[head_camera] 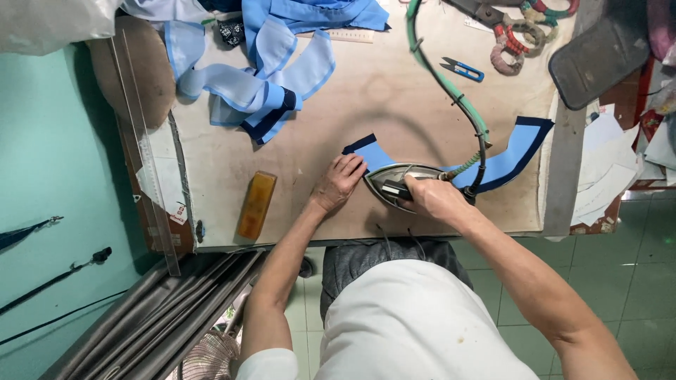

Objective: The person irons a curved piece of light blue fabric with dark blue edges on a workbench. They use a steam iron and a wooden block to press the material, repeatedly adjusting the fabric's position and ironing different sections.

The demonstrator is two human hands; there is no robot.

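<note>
Right hand (435, 199) clamped on iron (393, 184), handle hidden, tip toward left edge, left hand (341, 180) flat on blue strip (508, 156), strip lengthwise along counter (317, 183) front edge

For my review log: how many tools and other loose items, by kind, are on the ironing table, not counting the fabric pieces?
Iron, gripped by the right hand: 1
Scissors with wrapped handles: 1
Blue thread snips: 1
Amber block: 1
Clear ruler at the table's edge: 1
Total: 5
The left hand presses the blue fabric piece.
</note>
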